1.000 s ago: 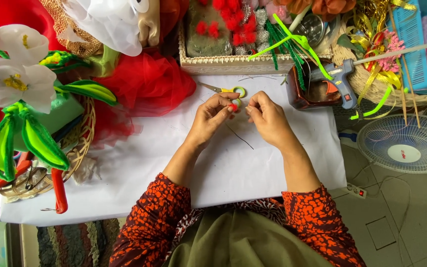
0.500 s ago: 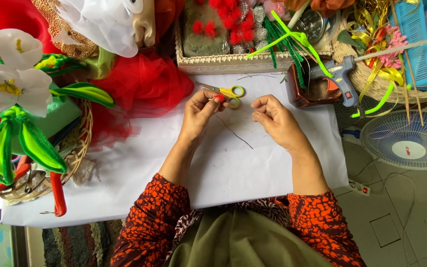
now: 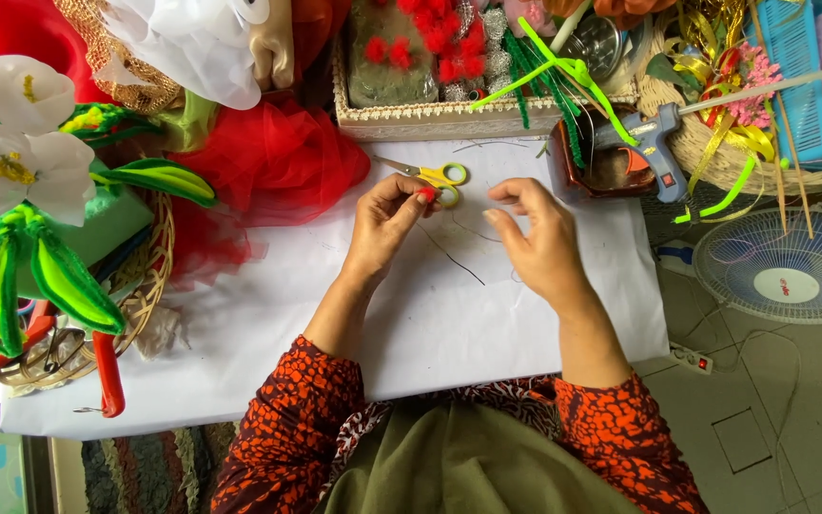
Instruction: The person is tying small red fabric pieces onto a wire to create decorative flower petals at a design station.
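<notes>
My left hand [image 3: 387,224] is on the white table [image 3: 268,314]. Its fingers [image 3: 409,190] are pinched shut on a tiny red thing [image 3: 426,195]. I cannot tell what the red thing is, because it is so small. It sits right at my fingertips, just beside the yellow handles of the little scissors [image 3: 430,175]. The scissors lie flat on the table, with the blades pointing to the left.

My right hand [image 3: 535,238] is near my left hand, but they do not touch. Its fingers [image 3: 511,195] are bent in a little and loose. I cannot tell if they hold anything.

A thin dark wire [image 3: 454,259] lies on the table between my two hands.

Behind the scissors stands a pale tray [image 3: 430,119] with red fluffy balls [image 3: 440,38] and silver bits in it. Green fuzzy sticks [image 3: 544,81] poke out over its edge. To the right of the tray is a blue glue gun [image 3: 644,138], leaning on a small brown box [image 3: 601,171]. A woven basket [image 3: 715,143] with shiny ribbons is next to it.

On the left is puffy red net cloth [image 3: 278,162]. Further left are big white flowers [image 3: 11,143] with green leaves [image 3: 59,276]. A white fan [image 3: 782,266] lies on the floor on the right side.

My sleeves [image 3: 287,428] are orange with dark spots.
</notes>
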